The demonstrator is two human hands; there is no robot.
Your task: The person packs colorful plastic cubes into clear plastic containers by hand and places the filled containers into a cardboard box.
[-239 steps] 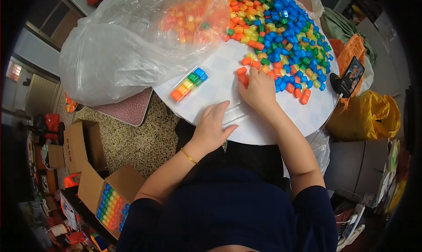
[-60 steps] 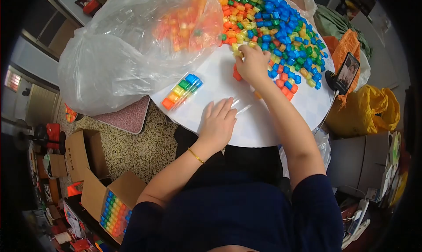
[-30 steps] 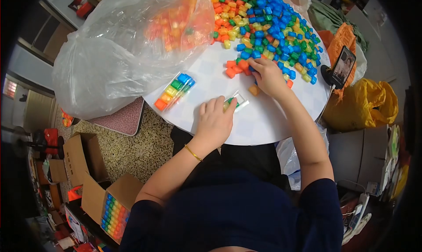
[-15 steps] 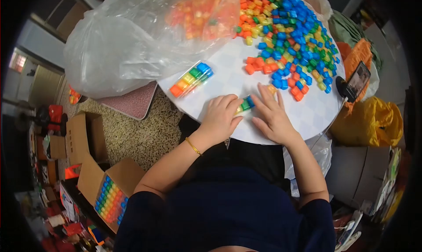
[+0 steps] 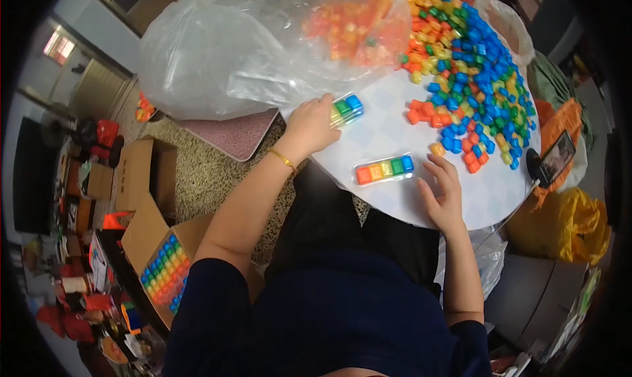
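Observation:
A clear-wrapped row of coloured cubes (image 5: 384, 170), running from red through orange, yellow and green to blue, lies flat near the front of the white table. My right hand (image 5: 442, 191) is just right of it, apart from it, fingers spread with nothing in them. At the table's left edge my left hand (image 5: 311, 128) is closed over the near end of the wrapped cube packs (image 5: 349, 108). Only their green and blue end shows; the hand hides the rest.
Loose coloured cubes (image 5: 487, 68) cover the table's far right. A large clear plastic bag (image 5: 204, 54) bulges at the back left. A phone (image 5: 558, 154) stands at the right edge. On the lower left, a cardboard box (image 5: 148, 229) holds rows of packed cubes (image 5: 166, 266).
My left hand has left the single wrapped row and moved up and left onto the wrapped packs. My right hand has drawn away to the right. The view has shifted.

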